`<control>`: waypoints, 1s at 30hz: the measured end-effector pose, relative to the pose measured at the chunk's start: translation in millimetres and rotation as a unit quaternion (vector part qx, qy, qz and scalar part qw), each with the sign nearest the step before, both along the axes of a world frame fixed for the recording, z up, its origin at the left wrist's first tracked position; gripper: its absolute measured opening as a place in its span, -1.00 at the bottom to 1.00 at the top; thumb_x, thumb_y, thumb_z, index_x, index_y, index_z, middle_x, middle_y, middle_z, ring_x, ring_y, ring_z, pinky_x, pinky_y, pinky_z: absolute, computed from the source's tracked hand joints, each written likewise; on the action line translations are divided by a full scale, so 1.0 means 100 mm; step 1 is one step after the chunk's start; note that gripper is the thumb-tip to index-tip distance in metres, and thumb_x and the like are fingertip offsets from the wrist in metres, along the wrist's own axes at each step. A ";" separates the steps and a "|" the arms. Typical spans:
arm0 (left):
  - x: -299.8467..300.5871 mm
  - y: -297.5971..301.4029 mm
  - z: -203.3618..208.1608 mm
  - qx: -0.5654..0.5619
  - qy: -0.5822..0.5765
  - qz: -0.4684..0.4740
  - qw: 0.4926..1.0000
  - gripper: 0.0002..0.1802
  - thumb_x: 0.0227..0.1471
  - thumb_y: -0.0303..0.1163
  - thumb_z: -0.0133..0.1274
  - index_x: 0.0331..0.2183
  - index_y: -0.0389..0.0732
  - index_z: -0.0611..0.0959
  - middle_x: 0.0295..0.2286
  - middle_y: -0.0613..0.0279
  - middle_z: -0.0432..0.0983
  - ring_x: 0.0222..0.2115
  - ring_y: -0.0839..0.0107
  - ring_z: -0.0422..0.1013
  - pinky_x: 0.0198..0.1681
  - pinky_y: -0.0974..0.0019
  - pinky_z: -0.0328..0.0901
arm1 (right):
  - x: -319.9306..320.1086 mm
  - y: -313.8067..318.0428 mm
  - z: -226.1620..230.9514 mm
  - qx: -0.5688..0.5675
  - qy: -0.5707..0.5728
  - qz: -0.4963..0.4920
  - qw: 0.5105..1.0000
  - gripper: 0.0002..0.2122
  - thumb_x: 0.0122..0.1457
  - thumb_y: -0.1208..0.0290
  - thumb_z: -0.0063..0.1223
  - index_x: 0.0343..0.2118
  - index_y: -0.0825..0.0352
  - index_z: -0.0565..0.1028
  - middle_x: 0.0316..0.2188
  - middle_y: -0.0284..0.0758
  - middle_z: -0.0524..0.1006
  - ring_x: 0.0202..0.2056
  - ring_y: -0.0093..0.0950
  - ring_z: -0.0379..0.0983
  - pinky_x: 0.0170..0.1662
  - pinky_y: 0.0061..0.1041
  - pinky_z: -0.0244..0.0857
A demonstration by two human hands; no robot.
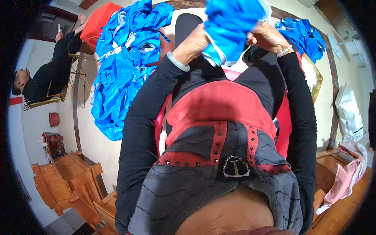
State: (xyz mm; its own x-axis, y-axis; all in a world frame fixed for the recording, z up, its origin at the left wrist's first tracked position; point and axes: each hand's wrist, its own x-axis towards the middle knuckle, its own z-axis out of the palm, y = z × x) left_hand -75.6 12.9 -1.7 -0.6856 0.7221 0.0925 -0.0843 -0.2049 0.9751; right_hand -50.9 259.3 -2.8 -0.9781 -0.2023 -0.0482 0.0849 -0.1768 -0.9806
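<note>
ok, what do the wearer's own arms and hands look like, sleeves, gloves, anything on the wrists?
Long, plain black sleeves on both arms. No gloves. Left hand: smooth, pale bangle at the wrist. Right hand: whitish beaded bracelet.

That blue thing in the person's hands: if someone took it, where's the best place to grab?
Probably the near, tapering end of the blue piece, coming from the person's body side. That end sticks out between the hands, while the left hand and right hand occupy its two sides. The piece looks blurred, so finer details are unclear.
</note>
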 end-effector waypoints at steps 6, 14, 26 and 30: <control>-0.15 -0.36 -0.34 -0.194 0.624 0.173 0.737 -0.46 -0.17 -0.36 0.06 -0.07 -0.20 0.34 -0.12 0.07 0.30 -0.13 0.19 0.28 -0.04 0.24 0.17 | 0.03 -0.14 0.12 0.003 -0.039 0.116 0.993 -0.72 0.11 0.18 -0.11 -0.41 0.35 0.42 -0.57 -0.31 0.50 -0.64 -0.60 0.40 -0.55 -0.62 0.34; 0.09 -0.13 0.16 -0.238 0.418 0.193 0.855 -0.66 0.03 -0.35 -0.18 -0.11 -0.20 0.39 -0.18 0.08 0.36 -0.20 0.30 0.33 -0.14 0.29 0.23 | 0.09 -0.15 0.12 -0.136 -0.077 0.110 0.982 -0.51 0.14 0.02 -0.30 -0.23 0.48 0.35 -0.44 -0.14 0.50 -0.57 -0.50 0.48 -0.50 -0.49 0.44; -0.17 -0.24 -0.11 -0.342 0.614 0.077 0.707 -0.58 0.06 -0.38 -0.19 -0.01 -0.18 0.28 -0.08 0.05 0.26 -0.11 0.32 0.24 -0.09 0.35 0.19 | 0.16 -0.17 0.23 -0.110 -0.074 0.046 0.990 -0.69 0.12 0.22 -0.13 -0.29 0.43 0.38 -0.58 -0.32 0.47 -0.63 -0.61 0.42 -0.53 -0.56 0.42; -0.40 -0.32 -0.69 -0.145 0.307 0.086 0.936 -0.59 0.03 -0.27 -0.21 -0.05 -0.12 0.34 -0.09 0.20 0.31 -0.08 0.33 0.25 0.04 0.28 0.09 | 0.16 -0.25 0.22 -0.054 -0.068 0.071 0.994 -0.80 0.10 0.33 -0.07 -0.39 0.39 0.42 -0.62 -0.42 0.45 -0.63 -0.67 0.40 -0.55 -0.61 0.39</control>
State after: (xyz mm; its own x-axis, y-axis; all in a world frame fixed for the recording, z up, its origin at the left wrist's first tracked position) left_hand -115.1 -18.7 -70.3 -0.6760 0.6615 0.3247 0.5214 0.1180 0.8451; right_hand -34.4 234.0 18.9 -0.9255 -0.3488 -0.1478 0.2461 -0.2572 -0.9345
